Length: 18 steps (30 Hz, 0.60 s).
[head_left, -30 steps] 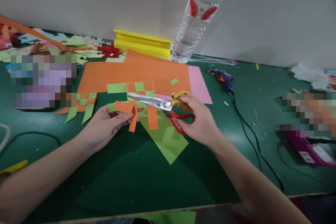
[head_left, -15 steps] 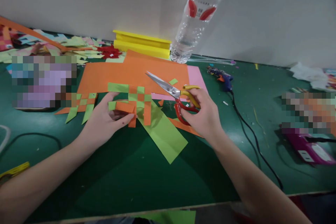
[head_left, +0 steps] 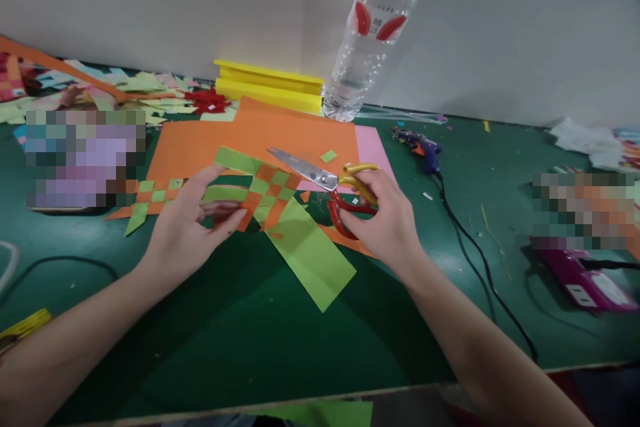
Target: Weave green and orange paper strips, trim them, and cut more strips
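Head view: pinched between left hand (head_left: 187,227) fingers, woven paper mat (head_left: 267,193); gripped in right hand (head_left: 390,220), scissors (head_left: 325,180), blades seemingly shut. Hold mat taut; trim strip ends squarely.

a plain, smooth, pale grey-white painted wall (head_left: 150,0) fills the far side of the scene from left to right and meets the table along a line that drops slightly toward the right. the wide table with a dark green matte top (head_left: 260,340) spreads from the wall to the near side, where a thin, pale wooden edge strip (head_left: 320,401) borders it. soft, even light leaves a faint sheen on the green top at the left. below the near edge it is too dark to make out the floor.
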Each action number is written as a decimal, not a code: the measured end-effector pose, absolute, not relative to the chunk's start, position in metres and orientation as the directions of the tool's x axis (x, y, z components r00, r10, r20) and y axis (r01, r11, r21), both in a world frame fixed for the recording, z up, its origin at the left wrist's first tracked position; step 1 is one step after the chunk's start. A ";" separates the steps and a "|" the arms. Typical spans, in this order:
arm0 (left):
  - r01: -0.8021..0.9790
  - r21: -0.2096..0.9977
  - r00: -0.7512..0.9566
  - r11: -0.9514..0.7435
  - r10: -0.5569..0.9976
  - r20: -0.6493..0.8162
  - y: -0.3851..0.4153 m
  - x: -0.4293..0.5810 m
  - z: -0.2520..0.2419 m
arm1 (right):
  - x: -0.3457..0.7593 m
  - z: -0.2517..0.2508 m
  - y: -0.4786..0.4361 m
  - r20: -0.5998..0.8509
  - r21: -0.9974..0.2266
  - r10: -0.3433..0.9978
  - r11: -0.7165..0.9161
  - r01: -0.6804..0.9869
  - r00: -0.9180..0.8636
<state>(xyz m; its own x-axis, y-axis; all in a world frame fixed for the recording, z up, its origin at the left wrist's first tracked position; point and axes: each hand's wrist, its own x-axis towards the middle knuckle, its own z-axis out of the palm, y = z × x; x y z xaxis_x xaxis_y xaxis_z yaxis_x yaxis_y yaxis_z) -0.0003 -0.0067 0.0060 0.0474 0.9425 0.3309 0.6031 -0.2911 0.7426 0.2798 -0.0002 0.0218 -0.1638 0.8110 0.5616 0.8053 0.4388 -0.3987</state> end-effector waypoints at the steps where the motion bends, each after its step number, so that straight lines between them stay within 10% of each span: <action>1: 0.572 0.773 0.047 -0.275 0.952 0.304 -0.007 0.000 0.007 | 0.280 0.022 0.000 0.564 -0.399 0.809 0.441 0.804 -0.164; 18: 0.198 0.977 -0.074 -0.076 0.993 0.093 -0.006 0.003 0.022 | 0.281 0.024 -0.002 0.534 -0.460 0.842 0.366 0.809 -0.078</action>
<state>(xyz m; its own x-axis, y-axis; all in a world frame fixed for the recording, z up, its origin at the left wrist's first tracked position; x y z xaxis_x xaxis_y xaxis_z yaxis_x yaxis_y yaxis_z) 0.0034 -0.0056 0.0223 -0.0741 0.9929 0.0926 0.1978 -0.0764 0.9773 0.2807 -0.0019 0.0242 -0.0776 0.8417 0.5343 0.8089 0.3665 -0.4598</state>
